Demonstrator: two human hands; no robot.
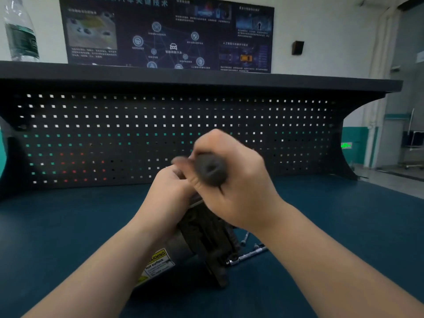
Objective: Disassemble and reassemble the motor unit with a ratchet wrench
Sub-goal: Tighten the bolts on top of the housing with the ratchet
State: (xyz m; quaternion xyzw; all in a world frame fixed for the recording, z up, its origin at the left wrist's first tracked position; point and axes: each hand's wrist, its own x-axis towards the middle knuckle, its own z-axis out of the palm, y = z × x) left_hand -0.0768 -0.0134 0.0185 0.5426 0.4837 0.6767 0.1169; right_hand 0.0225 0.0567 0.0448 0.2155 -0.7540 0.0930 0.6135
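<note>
Black wrench handle [210, 172] sits in our right grip [231, 180], fingers curled round it; our left grip [171, 193] clasps the motor unit [202, 235] on the counter [68, 226].

Motor unit [202, 244]: dark finned housing, yellow warning label, lying tilted on the blue bench [68, 226]; ratchet wrench [246, 257] flat just right of it.

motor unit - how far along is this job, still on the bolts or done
Done: cannot tell; loose metal tool pieces lie on the bench. In hand: the right hand grips a dark tool handle above the motor unit; the left hand holds its top. Left: unclear, the fasteners are hidden.
</note>
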